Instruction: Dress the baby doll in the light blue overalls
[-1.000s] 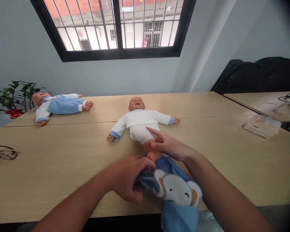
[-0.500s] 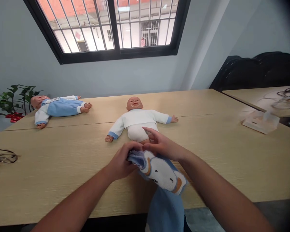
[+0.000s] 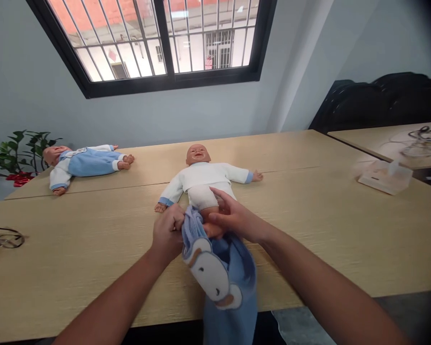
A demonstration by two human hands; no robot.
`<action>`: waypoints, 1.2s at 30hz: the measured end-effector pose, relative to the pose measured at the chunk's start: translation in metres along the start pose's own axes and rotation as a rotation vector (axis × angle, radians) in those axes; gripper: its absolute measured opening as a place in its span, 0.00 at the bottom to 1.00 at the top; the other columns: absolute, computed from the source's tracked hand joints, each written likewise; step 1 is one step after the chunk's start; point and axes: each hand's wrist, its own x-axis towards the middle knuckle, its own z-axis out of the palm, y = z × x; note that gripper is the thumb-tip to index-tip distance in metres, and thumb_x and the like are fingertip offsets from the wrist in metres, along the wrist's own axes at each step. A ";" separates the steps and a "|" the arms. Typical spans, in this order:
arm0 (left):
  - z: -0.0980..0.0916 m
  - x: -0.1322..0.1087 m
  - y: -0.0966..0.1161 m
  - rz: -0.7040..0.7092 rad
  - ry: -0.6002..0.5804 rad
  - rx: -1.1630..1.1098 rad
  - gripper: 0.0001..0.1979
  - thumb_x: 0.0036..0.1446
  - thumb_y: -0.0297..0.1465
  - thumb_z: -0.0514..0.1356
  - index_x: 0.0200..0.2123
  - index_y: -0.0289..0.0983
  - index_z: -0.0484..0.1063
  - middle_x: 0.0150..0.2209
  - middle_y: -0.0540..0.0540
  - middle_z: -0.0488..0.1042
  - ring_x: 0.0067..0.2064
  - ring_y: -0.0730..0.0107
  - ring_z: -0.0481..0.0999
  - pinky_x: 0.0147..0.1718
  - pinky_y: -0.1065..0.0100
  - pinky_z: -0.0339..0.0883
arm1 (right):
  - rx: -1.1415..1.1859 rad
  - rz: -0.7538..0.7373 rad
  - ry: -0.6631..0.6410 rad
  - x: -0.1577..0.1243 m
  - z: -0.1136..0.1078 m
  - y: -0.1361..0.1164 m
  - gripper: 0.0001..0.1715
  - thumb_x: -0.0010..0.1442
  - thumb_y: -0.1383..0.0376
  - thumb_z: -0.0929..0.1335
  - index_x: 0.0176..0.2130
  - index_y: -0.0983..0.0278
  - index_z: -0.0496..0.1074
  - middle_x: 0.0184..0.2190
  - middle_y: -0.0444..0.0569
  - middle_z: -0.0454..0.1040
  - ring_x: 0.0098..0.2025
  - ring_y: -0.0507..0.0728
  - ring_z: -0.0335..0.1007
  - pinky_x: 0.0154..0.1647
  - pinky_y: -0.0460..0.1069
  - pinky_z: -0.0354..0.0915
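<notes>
A baby doll (image 3: pixel 210 173) in a white long-sleeved top and white underpants lies on its back in front of me, head away and arms spread. Bunched in my left hand (image 3: pixel 167 235) is the top edge of blue overalls (image 3: pixel 233 321) with a white animal-face patch. The overalls stand open around the doll's feet and hang over the near table edge. My right hand (image 3: pixel 239 216) curls around one of the doll's legs, thumb toward the shin; its fingertips lie near the underpants. The lower legs are partly hidden by cloth.
On the far left lies a second doll (image 3: pixel 91 162) in blue and white clothes, near a potted plant (image 3: pixel 30 148). Eyeglasses (image 3: pixel 9 238) rest at the left edge. A clear plastic tissue box (image 3: pixel 386 177) and coiled cables (image 3: pixel 424 141) are on the right.
My left hand has moved left and pulled the overalls' opening wide, spreading it around the doll's feet. The animal patch has swung left and down. My right hand stays at the doll's leg.
</notes>
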 end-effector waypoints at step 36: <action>0.021 -0.019 -0.002 -0.199 -0.131 0.298 0.24 0.55 0.27 0.67 0.53 0.40 0.63 0.54 0.39 0.68 0.52 0.56 0.72 0.47 0.57 0.71 | 0.116 -0.139 0.075 -0.005 0.034 -0.001 0.27 0.71 0.46 0.62 0.60 0.55 0.75 0.57 0.47 0.77 0.63 0.62 0.69 0.69 0.60 0.59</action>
